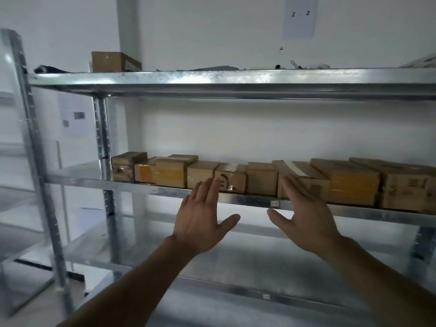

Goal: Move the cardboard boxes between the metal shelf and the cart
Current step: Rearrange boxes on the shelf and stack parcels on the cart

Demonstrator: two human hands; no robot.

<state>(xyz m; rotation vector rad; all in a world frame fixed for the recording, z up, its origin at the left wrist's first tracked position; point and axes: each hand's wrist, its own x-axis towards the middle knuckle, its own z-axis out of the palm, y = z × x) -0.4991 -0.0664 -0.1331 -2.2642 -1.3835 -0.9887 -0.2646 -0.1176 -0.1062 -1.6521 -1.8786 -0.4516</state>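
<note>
Where the middle tier of the metal shelf (236, 77) crosses the view, nine cardboard boxes (262, 179) stand side by side in one row. The row runs from the far-left upright to the right edge of the frame. A tenth box, the upper box (113, 61), sits alone at the left of the top tier. Three tiers are visible.

Both hands are raised in front of the middle tier's front rail, palms turned away from the camera. The left hand (203, 220) is released, with its fingers straight and together and its thumb spread to the right. Its fingertips overlap the fifth box from the left (233, 177). The right hand (309, 220) is likewise released, with its fingers straight and its thumb spread to the left. Its fingertips overlap the seventh box (304, 172). Contact with either box cannot be confirmed. Neither hand grasps anything. Both forearms are bare and extend from the near bottom edge.

The shelf is bright galvanised steel with flat decks and perforated uprights. The boxes are brown rectangular cartons of varying size. Several are wrapped in glossy yellow-toned tape, and the seventh carries a pale tape strip. Two paper sheets are fixed to the white wall, one (299, 16) at upper right and one (74, 115) at left.
</note>
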